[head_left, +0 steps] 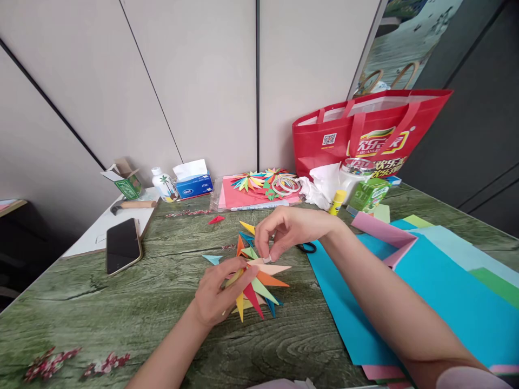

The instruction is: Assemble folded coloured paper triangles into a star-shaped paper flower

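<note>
A many-pointed paper star (263, 286) in yellow, orange, green, red, blue and pale pink is on the table in front of me. My left hand (223, 289) grips its left side, fingers and thumb over the points. Above its centre, my right hand (284, 232) pinches a small whitish piece (266, 260) at the base of the pale pink point. Loose folded paper points lie nearby: a light blue one (212, 259) left of the star, a red one (216, 220) farther back and a yellow one (247, 227) behind the star.
Blue paper sheets (438, 302) with a folded pink strip (385, 237) cover the right side. Black scissors (307, 247) poke out by my right wrist. Behind are a glue stick (337, 202), red bag (332, 140), finished paper stars (248, 181) and tissue box (194, 185). A phone (122, 246) lies left.
</note>
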`<state>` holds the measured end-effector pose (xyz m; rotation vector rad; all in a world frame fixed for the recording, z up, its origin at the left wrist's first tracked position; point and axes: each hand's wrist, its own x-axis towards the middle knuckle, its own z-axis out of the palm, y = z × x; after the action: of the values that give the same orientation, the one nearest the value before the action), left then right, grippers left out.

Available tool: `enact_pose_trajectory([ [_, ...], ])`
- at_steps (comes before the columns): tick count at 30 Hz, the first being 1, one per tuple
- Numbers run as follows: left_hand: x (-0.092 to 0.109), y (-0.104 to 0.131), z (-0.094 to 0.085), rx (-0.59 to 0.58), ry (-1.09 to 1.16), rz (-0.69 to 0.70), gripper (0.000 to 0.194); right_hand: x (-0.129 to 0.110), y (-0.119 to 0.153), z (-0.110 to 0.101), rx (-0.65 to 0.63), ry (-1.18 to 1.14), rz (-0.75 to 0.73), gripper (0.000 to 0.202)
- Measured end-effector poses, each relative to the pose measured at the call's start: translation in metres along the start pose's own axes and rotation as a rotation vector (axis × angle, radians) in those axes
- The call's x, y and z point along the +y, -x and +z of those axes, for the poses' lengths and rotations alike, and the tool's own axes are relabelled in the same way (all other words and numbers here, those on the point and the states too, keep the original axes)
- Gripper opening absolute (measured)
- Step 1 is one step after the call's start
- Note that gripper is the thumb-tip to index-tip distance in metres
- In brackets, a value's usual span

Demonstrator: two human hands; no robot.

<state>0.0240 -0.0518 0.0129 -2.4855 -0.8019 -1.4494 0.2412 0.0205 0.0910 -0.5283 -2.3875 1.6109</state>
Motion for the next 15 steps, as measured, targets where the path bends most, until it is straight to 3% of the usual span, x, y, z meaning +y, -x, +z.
enact_pose_trajectory([
  [4,0.009,-0.008,-0.002,-0.040,0.195,-0.293,0.014,0.000,-0.003,0.004,0.019,-0.043,0.014,0.019],
  [10,0.016,-0.019,-0.004,-0.108,0.434,-0.627,0.007,0.002,-0.008,0.011,0.008,-0.169,0.036,0.016],
  [15,0.015,-0.019,-0.004,-0.128,0.461,-0.666,0.006,0.002,-0.010,0.013,0.011,-0.180,0.032,0.014],
])
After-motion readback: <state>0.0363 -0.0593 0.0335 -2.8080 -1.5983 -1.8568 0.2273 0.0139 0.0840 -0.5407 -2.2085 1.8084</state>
